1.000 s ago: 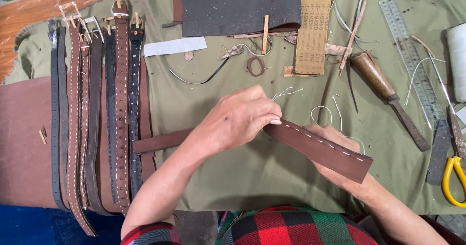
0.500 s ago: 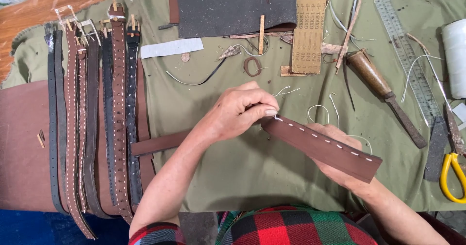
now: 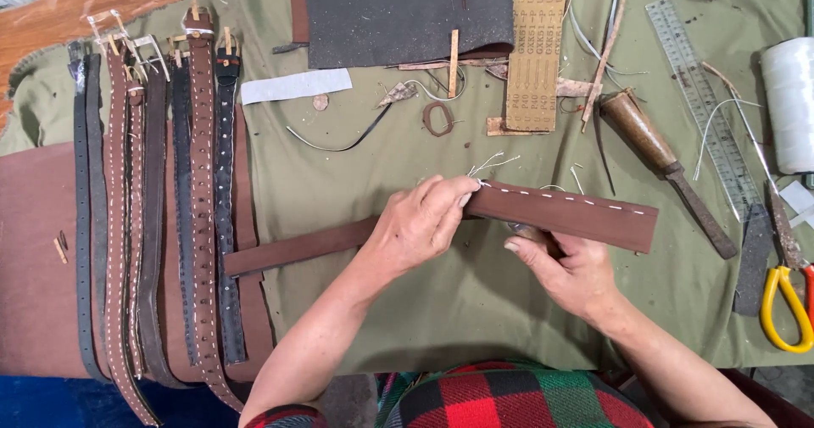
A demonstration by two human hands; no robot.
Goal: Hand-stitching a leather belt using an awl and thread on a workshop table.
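Note:
A long brown leather strap (image 3: 585,218) with white stitches along its top edge lies across the green cloth (image 3: 339,182). My left hand (image 3: 421,223) covers the strap's middle, its fingertips pinching the stitched edge where loose white thread ends stick out. My right hand (image 3: 561,268) holds the strap from below, thumb on its lower edge. The strap's plain left part (image 3: 297,248) runs toward the row of belts.
Several finished belts (image 3: 161,216) lie side by side at the left on a brown leather sheet (image 3: 34,267). Dark leather piece (image 3: 407,12), awl with wooden handle (image 3: 657,156), clear ruler (image 3: 704,114), white thread spool (image 3: 788,101), yellow-handled scissors (image 3: 784,296) lie around.
The strap has swung from tilted down-right to nearly level. My left hand's fingertips moved along the stitched edge; my right hand shifted under the strap's middle.

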